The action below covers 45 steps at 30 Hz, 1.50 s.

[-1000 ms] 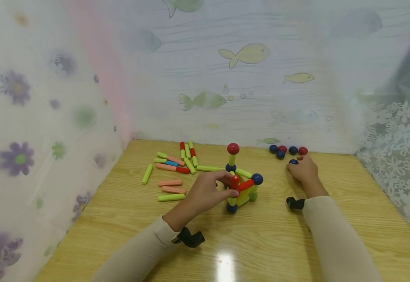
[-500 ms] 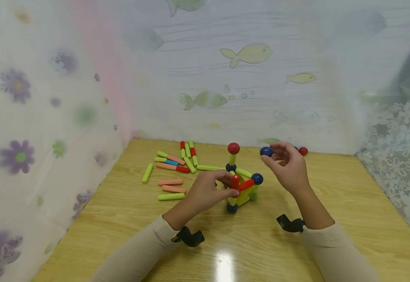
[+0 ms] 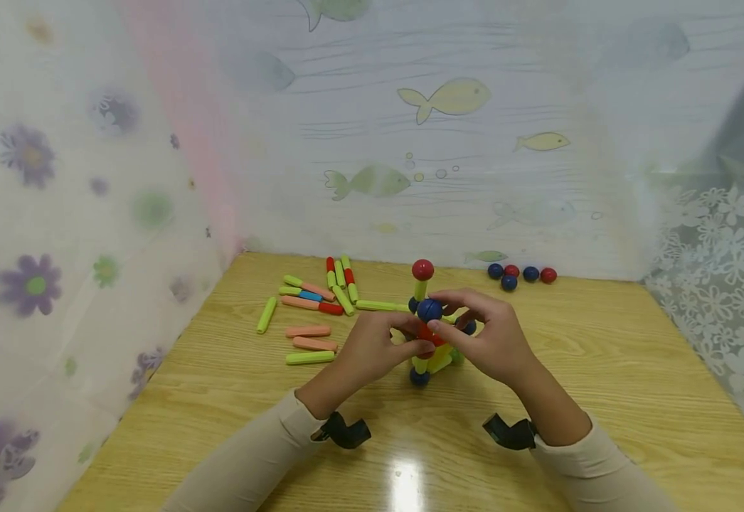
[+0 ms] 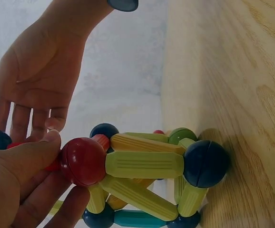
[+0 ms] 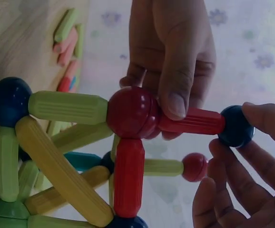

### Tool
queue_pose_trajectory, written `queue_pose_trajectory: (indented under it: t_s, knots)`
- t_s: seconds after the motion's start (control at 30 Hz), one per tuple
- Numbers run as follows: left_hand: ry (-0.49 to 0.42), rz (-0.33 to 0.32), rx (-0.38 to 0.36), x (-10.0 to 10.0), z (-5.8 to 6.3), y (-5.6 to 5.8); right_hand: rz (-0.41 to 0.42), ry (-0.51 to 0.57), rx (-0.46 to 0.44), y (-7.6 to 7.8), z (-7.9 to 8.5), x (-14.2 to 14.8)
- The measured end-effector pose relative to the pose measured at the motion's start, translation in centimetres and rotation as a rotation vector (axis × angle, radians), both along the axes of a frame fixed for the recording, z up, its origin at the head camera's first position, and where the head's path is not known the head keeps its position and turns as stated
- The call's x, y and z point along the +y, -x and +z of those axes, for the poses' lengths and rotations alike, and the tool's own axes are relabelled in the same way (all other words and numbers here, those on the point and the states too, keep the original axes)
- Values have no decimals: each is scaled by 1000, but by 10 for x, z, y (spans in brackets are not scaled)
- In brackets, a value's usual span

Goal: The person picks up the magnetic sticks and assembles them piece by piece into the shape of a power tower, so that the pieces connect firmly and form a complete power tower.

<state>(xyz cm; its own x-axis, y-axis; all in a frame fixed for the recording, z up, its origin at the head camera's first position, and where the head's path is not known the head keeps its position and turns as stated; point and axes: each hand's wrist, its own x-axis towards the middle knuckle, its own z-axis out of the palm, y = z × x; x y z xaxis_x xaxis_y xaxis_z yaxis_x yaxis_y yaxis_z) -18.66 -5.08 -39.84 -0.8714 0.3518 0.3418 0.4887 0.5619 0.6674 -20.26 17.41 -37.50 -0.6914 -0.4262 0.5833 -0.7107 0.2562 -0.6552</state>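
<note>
Right grip (image 3: 496, 343) pinches blue ball (image 3: 429, 309); table edge (image 3: 688, 359) distant.

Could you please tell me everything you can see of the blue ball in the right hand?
The blue ball is round, dark and glossy, apparently plastic, with a thin groove across it. The right hand pinches it between thumb and fingers. It sits at the upper end of an upright red rod, seemingly touching it, clear of the tabletop.
</note>
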Motion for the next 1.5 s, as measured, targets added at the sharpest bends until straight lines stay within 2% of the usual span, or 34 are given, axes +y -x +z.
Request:
queue_pose_trajectory:
  t_s: [0.13,0.33,0.4,0.53,0.63,0.77,0.8,0.87,0.97,1.03,1.1,1.3,1.5]
  knots:
    - [-13,-12,14,0,-1,0,16,-66,-40,8,-2,9]
    - [-41,-16,2,1,-1,-1,-97,-289,-147,22,-16,25]
    - [-47,-12,-4,0,-1,-1,-126,-314,-161,24,-20,30]
    - [-39,23,3,-3,-1,3,-151,-296,-179,22,-24,36]
    - [-11,45,-20,-13,-1,13,-139,-299,-196,18,-24,39]
    - [-16,-1,-144,-44,-6,37,-112,-329,-207,8,-20,39]
    - [-17,4,-169,-55,-9,44,-109,-336,-210,6,-19,38]
    - [-26,65,-207,-78,-17,57,-112,-347,-223,1,-18,33]
    - [5,264,-235,-106,-31,72,-137,-353,-243,-6,-18,24]
    - [49,373,-259,-119,-39,77,-152,-346,-252,-12,-19,17]
    - [92,426,-279,-127,-46,80,-148,-334,-258,-17,-20,10]
    - [179,428,-254,-135,-53,82,-89,-312,-241,-25,-18,0]
    - [119,399,-320,-136,-57,80,-86,-326,-220,-25,-19,1]
